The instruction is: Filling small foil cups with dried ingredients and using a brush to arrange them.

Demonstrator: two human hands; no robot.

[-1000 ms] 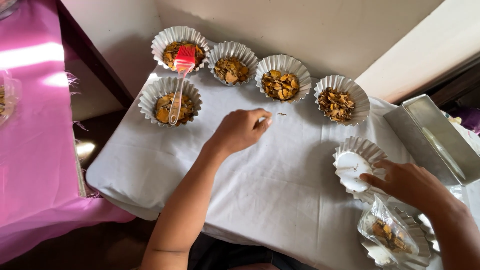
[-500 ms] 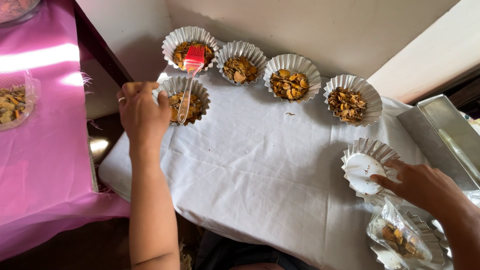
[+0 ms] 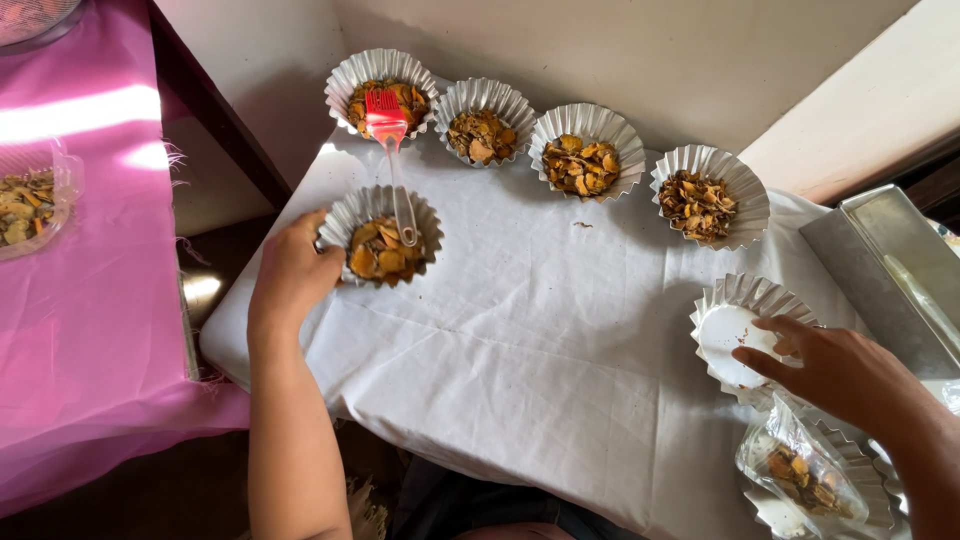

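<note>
Left hand (image 3: 290,280) at the near-left of the white cloth (image 3: 520,350), fingers curled against the left rim of a fluted foil cup (image 3: 380,235) filled with golden-brown chips. Grip partial: thumb and fingertips touching the outer wall, not wrapped around it. Cup just right of that hand, well apart from the other hand.

Resting across this cup, a pastry brush (image 3: 392,160) with a red silicone head and clear handle; handle end inside the cup, head lying over the far-left cup (image 3: 383,92) beyond it.

Farther back, in an arc running rightward: a second filled cup (image 3: 484,122), a third (image 3: 587,150), a fourth (image 3: 710,195), all holding the same browned pieces.

Right hand (image 3: 840,370) at the near-right, fingers spread and loosely bent, fingertips laid on the white base of an empty foil cup (image 3: 745,325). Not clamped; resting on the cup's inside.

Just near of that hand, a clear plastic bag (image 3: 805,475) with more chips, lying over further empty foil cups. To the far right, a metal tray (image 3: 890,270). On the left, a pink cloth (image 3: 80,300) with a clear container of chips (image 3: 30,205) at its edge.
</note>
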